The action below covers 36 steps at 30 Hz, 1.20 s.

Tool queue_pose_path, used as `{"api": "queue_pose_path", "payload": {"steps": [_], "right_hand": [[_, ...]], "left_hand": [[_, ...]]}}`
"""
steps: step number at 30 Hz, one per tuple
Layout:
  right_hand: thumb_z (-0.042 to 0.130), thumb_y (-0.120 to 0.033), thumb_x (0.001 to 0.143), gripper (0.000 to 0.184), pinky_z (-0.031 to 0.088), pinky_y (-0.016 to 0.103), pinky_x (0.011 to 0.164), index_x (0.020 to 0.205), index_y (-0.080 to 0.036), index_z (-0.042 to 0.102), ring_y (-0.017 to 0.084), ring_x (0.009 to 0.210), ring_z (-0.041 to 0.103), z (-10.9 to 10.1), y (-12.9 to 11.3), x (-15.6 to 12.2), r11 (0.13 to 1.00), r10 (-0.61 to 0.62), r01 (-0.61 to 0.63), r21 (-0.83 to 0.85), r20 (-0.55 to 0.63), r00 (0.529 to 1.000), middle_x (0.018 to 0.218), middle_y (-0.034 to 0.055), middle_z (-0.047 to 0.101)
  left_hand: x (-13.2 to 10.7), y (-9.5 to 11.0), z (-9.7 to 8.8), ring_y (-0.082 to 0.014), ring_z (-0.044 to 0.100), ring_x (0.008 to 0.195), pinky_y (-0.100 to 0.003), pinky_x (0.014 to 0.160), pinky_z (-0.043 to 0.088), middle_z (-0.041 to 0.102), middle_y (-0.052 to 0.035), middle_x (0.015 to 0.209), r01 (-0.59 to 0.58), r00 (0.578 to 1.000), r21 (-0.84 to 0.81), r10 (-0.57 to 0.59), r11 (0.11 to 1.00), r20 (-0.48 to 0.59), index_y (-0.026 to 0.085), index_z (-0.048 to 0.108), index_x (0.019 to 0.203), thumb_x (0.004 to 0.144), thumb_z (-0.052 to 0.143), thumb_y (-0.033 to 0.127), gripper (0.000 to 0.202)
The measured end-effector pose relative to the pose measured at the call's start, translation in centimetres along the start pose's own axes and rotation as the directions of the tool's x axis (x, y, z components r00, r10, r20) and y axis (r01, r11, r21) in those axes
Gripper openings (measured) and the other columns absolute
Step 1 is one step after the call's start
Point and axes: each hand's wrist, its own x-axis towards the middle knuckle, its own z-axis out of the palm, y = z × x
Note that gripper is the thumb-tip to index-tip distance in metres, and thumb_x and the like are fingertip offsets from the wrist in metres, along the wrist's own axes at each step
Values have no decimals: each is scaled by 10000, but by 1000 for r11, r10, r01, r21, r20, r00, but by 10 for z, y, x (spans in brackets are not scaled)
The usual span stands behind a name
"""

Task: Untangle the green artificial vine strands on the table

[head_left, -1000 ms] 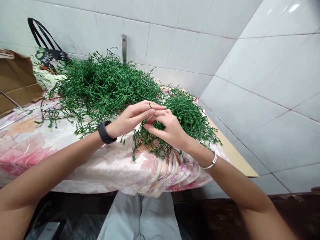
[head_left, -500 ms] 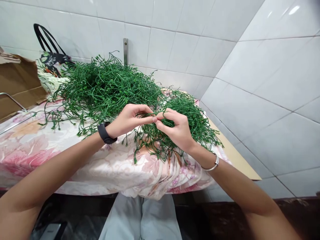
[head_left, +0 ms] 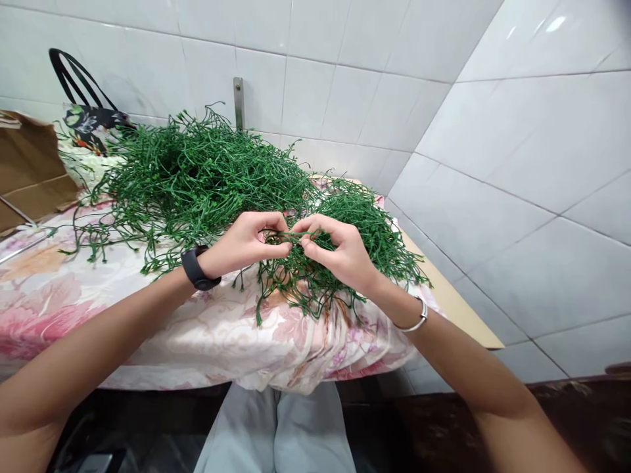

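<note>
A big heap of thin green plastic sprigs (head_left: 197, 174) lies on a table under a pink flowered cloth (head_left: 148, 322), with a smaller heap (head_left: 374, 243) at the right. My left hand (head_left: 244, 243), with a black wristband, and my right hand (head_left: 340, 253), with a silver bangle, meet above the front of the smaller heap. Both pinch the same green sprig (head_left: 290, 234) between thumb and fingers, one at each end, fingers curled shut.
A brown cardboard box (head_left: 27, 174) stands at the far left. A dark patterned bag with black handles (head_left: 83, 112) leans on the white tiled wall behind the heap. A tiled wall closes the right side. The bare table edge (head_left: 458, 305) shows at the right.
My fingers were stretched out and overlapping a second ago; now both hands have curled into pinches on one sprig and drawn slightly apart along it.
</note>
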Motion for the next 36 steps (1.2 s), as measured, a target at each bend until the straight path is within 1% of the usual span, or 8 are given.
{"api": "queue_pose_path", "payload": {"steps": [4, 10, 14, 18, 22, 27, 31, 36], "right_hand": [[526, -161, 725, 50, 431, 289, 775, 681, -141, 515, 125, 815, 572, -4, 1, 0, 995, 94, -96, 42, 46, 995, 885, 45, 632], [529, -129, 713, 68, 424, 289, 792, 645, -128, 532, 133, 833, 583, -10, 2, 2, 985, 163, -170, 39, 132, 978, 844, 46, 635], [540, -173, 735, 56, 438, 282, 782, 713, -123, 550, 122, 818, 571, -11, 4, 4, 977, 155, -173, 121, 148, 977, 833, 45, 614], [574, -171, 712, 101, 445, 268, 765, 795, -123, 543, 104, 776, 542, -10, 4, 4, 983, 112, -135, 122, 182, 977, 784, 20, 570], [572, -153, 710, 143, 448, 257, 762, 835, -136, 505, 97, 780, 524, -8, 7, 3, 995, 69, -81, 62, 169, 983, 799, 8, 532], [496, -161, 789, 158, 438, 289, 806, 944, -139, 514, 122, 859, 540, -7, 9, 2, 990, -21, 45, -132, 180, 983, 905, 43, 567], [441, -139, 833, 157, 442, 280, 786, 968, -148, 523, 123, 876, 539, -6, 8, 1, 961, -149, 172, -217, 121, 981, 917, 56, 573], [428, -81, 827, 159, 445, 254, 758, 947, -138, 515, 111, 858, 531, -3, 11, 1, 929, -266, 272, -252, 57, 962, 884, 52, 554]], "left_hand": [[0, -2, 2, -96, 480, 681, -226, 637, 376, 569, -12, 736, 2, 999, -45, 0, 999, 37, 109, 594, 767, 704, 592, 231, 137], [1, -4, 2, -113, 530, 708, -241, 647, 430, 597, -53, 791, 44, 996, -246, -25, 968, 81, 101, 599, 841, 755, 569, 326, 242], [0, -4, 1, -113, 533, 720, -238, 654, 434, 609, -62, 827, 11, 999, -210, -1, 978, 47, 106, 602, 858, 744, 589, 328, 251], [-2, -3, 4, -113, 537, 746, -231, 679, 423, 617, -53, 822, -37, 998, -150, 44, 988, 41, 113, 608, 848, 740, 597, 320, 234], [-3, -3, 7, -104, 532, 743, -219, 676, 406, 618, -39, 815, -74, 997, -95, 75, 993, 12, 120, 609, 858, 745, 589, 312, 224], [-3, -4, 8, -86, 504, 693, -207, 623, 375, 600, -18, 768, -61, 997, -14, 60, 998, -49, 118, 600, 825, 760, 555, 255, 158], [-5, 0, 7, -73, 456, 629, -200, 565, 342, 567, 0, 711, -73, 994, 35, 76, 997, -82, 117, 584, 805, 767, 535, 252, 149], [-6, 6, 7, -75, 465, 649, -197, 599, 358, 551, 8, 712, -134, 979, 89, 145, 987, -141, 125, 561, 775, 753, 541, 227, 107]]}}
